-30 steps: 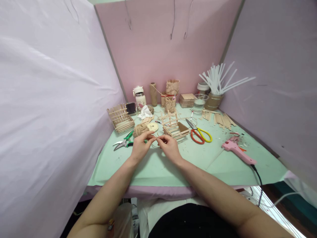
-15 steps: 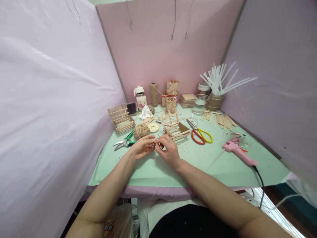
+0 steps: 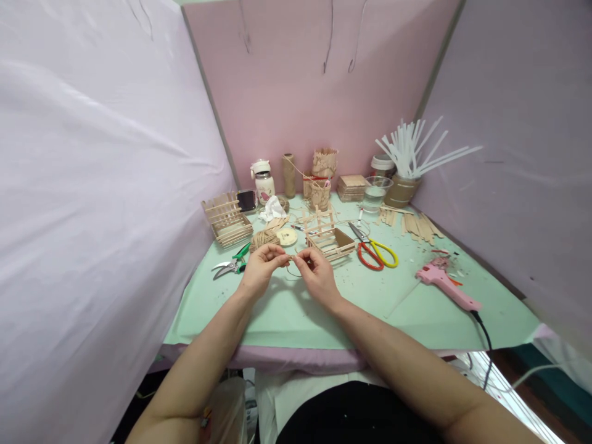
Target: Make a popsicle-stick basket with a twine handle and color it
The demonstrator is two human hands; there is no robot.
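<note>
Left hand [image 3: 261, 270] and right hand [image 3: 317, 275] pinch thin strand [image 3: 291, 257] near-left of slatted basket [image 3: 340, 250]; likely twisting step, next needing steady tension.

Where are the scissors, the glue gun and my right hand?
Scissors [image 3: 362, 236]: head view, on the blades near the handles.
Glue gun [image 3: 448, 288]: head view, on the pink handle.
Right hand [image 3: 318, 275]: head view, on the back of the hand.

I'm in a small craft workspace: on my table [image 3: 296, 322], scissors [image 3: 365, 240] have a pink glue gun [image 3: 446, 286] to their right, a slatted wooden box [image 3: 330, 250] and twine ball [image 3: 264, 238] left, flat sticks [image 3: 420, 226] behind.
</note>
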